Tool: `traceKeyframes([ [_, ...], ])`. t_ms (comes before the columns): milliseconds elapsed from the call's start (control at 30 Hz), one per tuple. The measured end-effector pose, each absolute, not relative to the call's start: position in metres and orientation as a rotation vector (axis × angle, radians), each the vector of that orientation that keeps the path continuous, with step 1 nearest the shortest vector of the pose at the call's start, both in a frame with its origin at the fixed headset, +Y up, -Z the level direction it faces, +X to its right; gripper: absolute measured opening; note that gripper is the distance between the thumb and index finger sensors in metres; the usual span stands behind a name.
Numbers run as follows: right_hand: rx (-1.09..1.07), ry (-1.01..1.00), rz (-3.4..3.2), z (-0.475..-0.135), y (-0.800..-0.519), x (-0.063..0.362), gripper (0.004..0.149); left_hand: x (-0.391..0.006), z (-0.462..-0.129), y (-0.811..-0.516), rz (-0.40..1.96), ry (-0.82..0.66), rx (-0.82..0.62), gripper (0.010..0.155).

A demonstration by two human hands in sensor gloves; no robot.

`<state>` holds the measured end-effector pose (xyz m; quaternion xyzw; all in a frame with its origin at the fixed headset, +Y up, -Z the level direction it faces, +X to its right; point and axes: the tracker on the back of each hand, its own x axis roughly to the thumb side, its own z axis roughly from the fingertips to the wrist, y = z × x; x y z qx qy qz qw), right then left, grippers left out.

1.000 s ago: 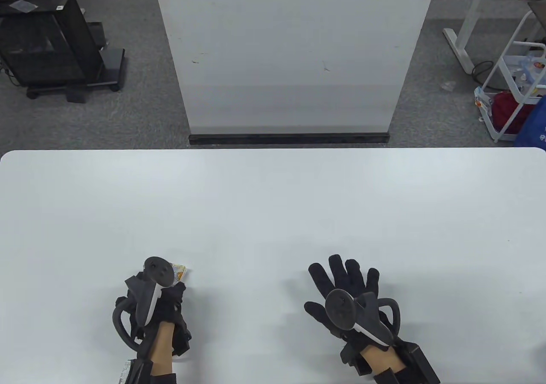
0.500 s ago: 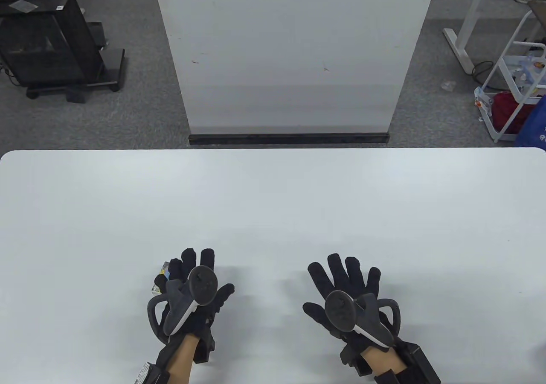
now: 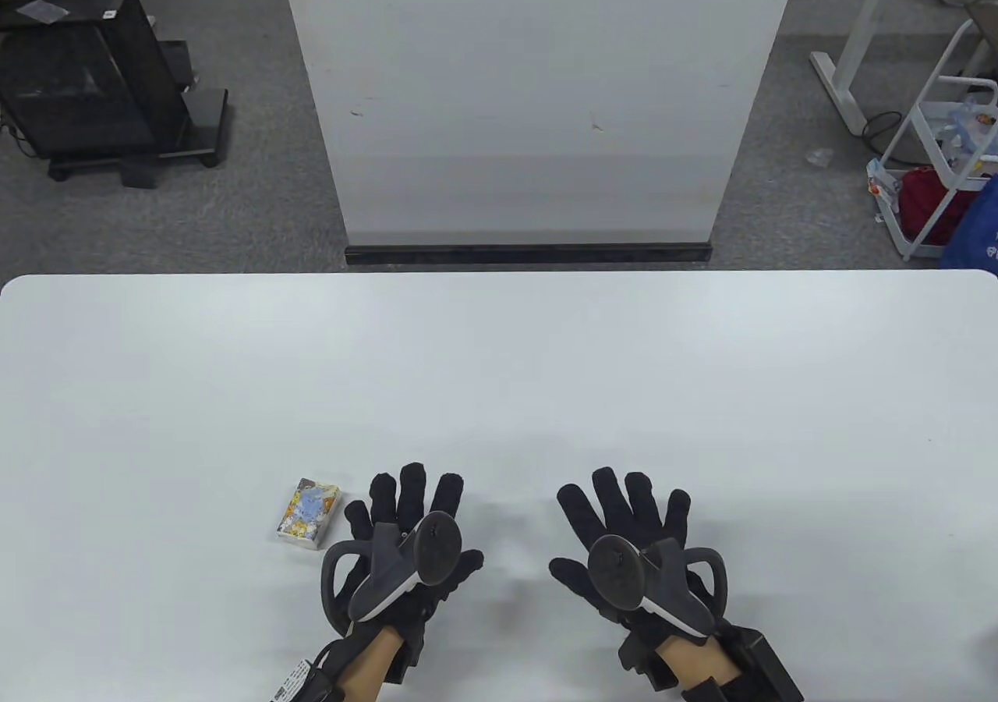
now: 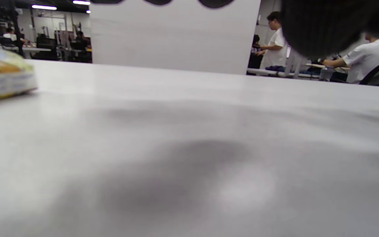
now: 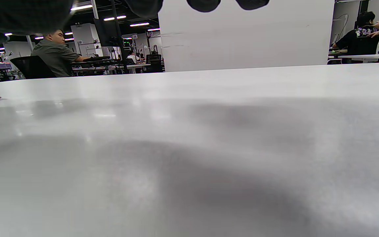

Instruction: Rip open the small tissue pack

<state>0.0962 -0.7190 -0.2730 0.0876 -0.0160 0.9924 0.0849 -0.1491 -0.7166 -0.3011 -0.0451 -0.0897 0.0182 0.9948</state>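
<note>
Tissue pack [image 3: 309, 513] lies flat on the white desk [image 3: 499, 359], near the front edge, just beside the left hand [image 3: 412, 534] on its outer side — not touched by either hand. Printed wrapper faces up; no tear, flap or loose tissue can be made out in the table view, so the pack is judged unopened. In the left wrist view only a blurred corner of the pack [image 4: 2, 77] is seen at the frame's left edge; seal condition cannot be told from there.

Left hand: fingers [image 3: 409, 487] spread, palm down over the desk, nothing held. Right hand [image 3: 624, 534]: fingers [image 3: 616, 491] likewise spread and flat, nothing held, well apart from the pack. Whether the palms actually press on the desk cannot be told.

Progress is judged as zero — the pack is placed, nothing is gripped, nothing is torn. Left to do: the pack is to be picked up, both ends or the seal held between the fingers of the two hands, and the wrapper pulled apart.
</note>
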Motion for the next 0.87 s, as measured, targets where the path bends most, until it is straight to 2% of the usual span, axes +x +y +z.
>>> traceKeyframes([
  [267, 0.256, -0.043, 2.958, -0.2733, -0.7192, 0.0961, 0.086, -0.1395, -0.2987, -0.7214, 0.036, -0.222, -0.129, 0.087],
  [867, 0.273, -0.033, 2.962, -0.2733, -0.7225, 0.0928, 0.085, -0.1372, -0.2973, -0.7225, 0.022, -0.213, -0.14, 0.087],
])
